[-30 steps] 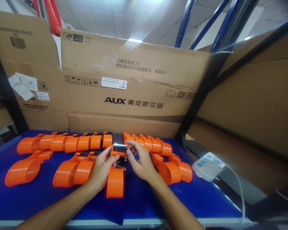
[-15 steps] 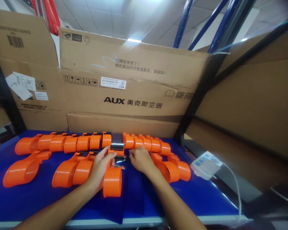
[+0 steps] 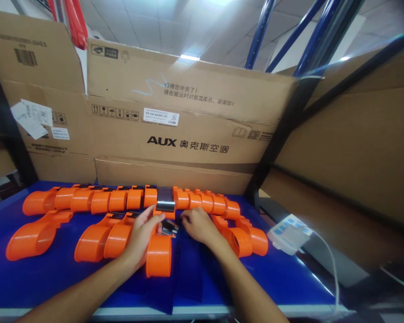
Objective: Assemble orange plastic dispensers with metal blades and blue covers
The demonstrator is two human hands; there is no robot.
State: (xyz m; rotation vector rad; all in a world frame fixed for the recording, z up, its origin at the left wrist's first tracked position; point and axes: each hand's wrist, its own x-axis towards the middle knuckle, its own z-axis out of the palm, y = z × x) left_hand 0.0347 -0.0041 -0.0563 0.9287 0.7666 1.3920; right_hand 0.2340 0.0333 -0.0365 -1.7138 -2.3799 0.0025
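My left hand [image 3: 142, 235] is closed around an orange tape dispenser [image 3: 159, 256], whose round hub points toward me. The dispenser's far end, by a dark plate with a pale toothed edge [image 3: 165, 205], lies beyond my fingers. A small black and silvery part [image 3: 170, 227] sticks out at a tilt on the right side of my left hand. Just right of it is my right hand [image 3: 198, 224], back up, with its fingers curled inward; what they hold, if anything, is hidden. Dark blue film-like strips [image 3: 187, 269] lie on the table below.
More orange dispensers [image 3: 101, 202] stand in a row at the back, with several others [image 3: 90, 242] in front on both sides. A cardboard wall [image 3: 188, 130] rises behind the blue table [image 3: 54, 287]. A clear plastic box [image 3: 289, 233] with a white cable sits right.
The black and silvery part by my left hand has tilted, its right end now lower. Both hands stay almost in place, and the view has shifted slightly.
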